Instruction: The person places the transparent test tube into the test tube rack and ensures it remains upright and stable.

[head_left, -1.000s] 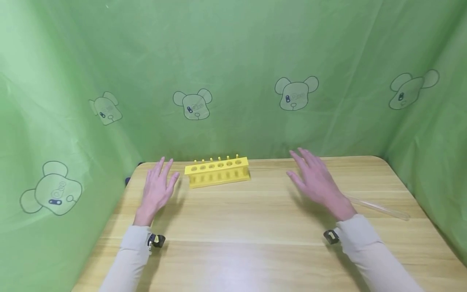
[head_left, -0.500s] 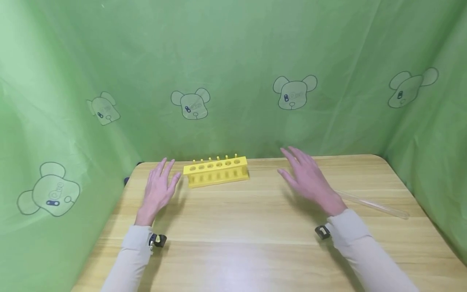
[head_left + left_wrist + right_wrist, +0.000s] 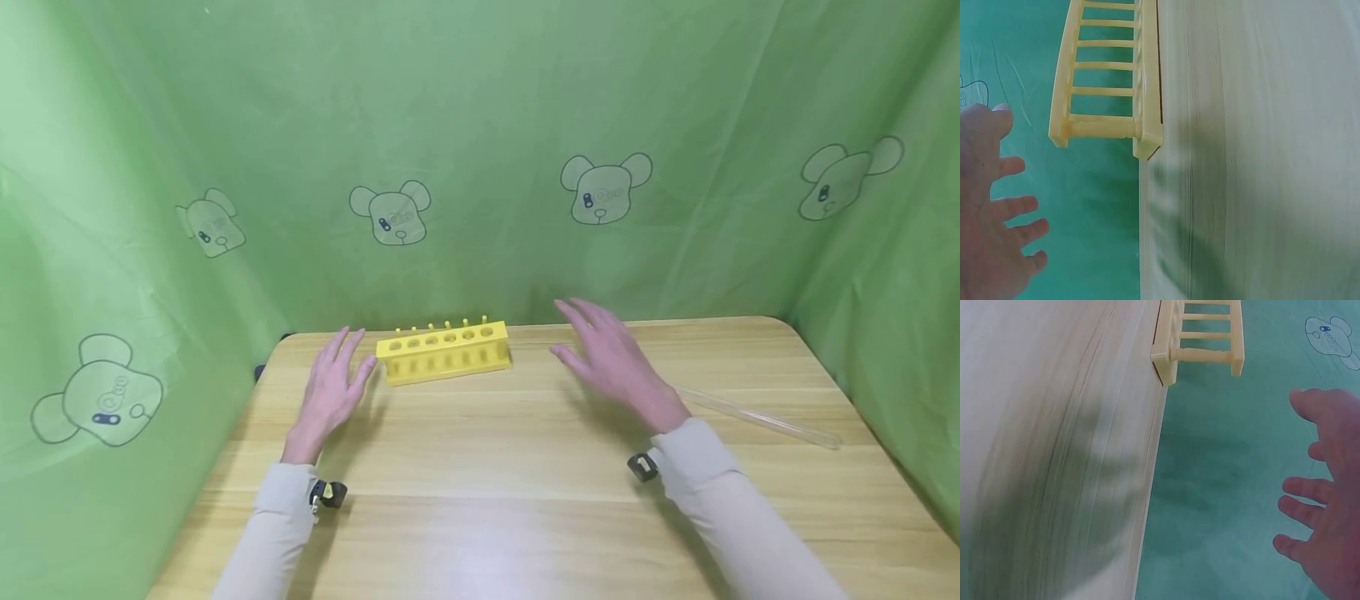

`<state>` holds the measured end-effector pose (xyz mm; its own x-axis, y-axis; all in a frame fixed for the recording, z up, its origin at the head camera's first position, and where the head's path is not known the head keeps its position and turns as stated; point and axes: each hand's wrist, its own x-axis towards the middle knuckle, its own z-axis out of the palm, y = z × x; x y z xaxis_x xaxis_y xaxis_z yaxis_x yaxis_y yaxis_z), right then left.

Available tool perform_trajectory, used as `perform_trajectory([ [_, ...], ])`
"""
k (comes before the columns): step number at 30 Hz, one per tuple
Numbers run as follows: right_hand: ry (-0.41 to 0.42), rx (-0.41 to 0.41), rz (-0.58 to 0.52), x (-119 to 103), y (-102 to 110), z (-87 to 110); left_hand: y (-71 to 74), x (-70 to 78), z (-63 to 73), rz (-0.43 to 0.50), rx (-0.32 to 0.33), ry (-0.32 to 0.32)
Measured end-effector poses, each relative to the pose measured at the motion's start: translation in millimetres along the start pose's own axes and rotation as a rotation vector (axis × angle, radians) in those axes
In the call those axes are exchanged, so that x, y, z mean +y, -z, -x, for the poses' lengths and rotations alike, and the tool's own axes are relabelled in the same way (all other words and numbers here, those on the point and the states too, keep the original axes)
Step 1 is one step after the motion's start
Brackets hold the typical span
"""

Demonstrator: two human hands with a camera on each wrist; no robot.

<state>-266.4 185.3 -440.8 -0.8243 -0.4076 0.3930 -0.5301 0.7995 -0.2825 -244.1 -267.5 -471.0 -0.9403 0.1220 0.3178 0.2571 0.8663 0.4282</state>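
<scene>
A yellow test tube rack (image 3: 444, 351) with a row of round holes and several upright pegs stands near the table's far edge. My left hand (image 3: 328, 398) hovers just left of the rack, fingers spread, with nothing in it. To the rack's right my right hand (image 3: 611, 360) is held over the table, fingers extended and holding nothing. A clear glass tube (image 3: 765, 419) lies on the table beyond my right wrist, its near-wrist end close behind the forearm. In the left wrist view the end of the rack (image 3: 1104, 128) shows ahead of my thumb.
The wooden table (image 3: 480, 467) has its far edge against a green curtain (image 3: 495, 267) printed with bear faces. More curtain rises along the left and right sides. A small black camera sits on each wrist.
My right hand has moved left toward the rack, leaving more of the glass tube in sight. The left hand has shifted slightly right. The rack and tube lie where they were.
</scene>
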Motion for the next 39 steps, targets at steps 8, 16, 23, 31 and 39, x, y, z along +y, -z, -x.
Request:
perform_trajectory([
  [8, 0.004, -0.009, -0.028, -10, -2, -6.8, -0.4, 3.7, 0.2, 0.036, 0.001, -0.011],
  [16, 0.022, -0.026, -0.026, -16, -8, -13.3, -3.4, 5.0, -1.8, 0.038, -0.006, -0.018],
  [23, 0.043, -0.046, -0.026, -18, -15, -18.9, -4.6, 8.2, -4.3, 0.052, -0.01, -0.028],
  [31, 0.06, -0.062, -0.008, -22, -22, -23.9, -7.1, 9.7, -7.2, 0.048, -0.007, -0.056],
  [39, 0.083, -0.061, -0.015, -28, -28, -30.1, -8.4, 10.6, -8.3, 0.037, -0.003, -0.061],
])
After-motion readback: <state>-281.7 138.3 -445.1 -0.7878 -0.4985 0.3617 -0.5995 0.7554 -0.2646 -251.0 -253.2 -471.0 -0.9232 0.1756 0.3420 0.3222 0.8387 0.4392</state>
